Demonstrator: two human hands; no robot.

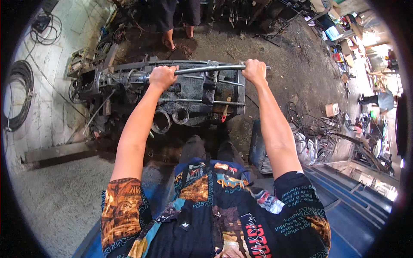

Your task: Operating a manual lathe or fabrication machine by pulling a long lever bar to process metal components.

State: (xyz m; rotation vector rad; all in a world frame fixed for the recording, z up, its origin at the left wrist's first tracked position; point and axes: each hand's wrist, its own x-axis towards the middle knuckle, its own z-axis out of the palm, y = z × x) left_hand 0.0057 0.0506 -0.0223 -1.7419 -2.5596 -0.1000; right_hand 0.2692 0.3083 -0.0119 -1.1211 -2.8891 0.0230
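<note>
Head view: metal bar (193, 70) is gripped in both fists. Left hand (163, 77) is wrapped around it toward the machine's left side; right hand (255, 72) is closed near its right end, short tip left exposed. Bar span between hands is held over the machine (189, 89). Brush (225, 112) is seen below.

The left hand (163, 77) and right hand (254, 72) grip 1 metal bar (211, 68) above a dark machine (192, 89). At its near side are 2 metal rings (180, 122), with a brush (225, 110) to their right. Another person's legs (167, 17) show beyond; a coiled cable (29, 81) hangs far left.
</note>
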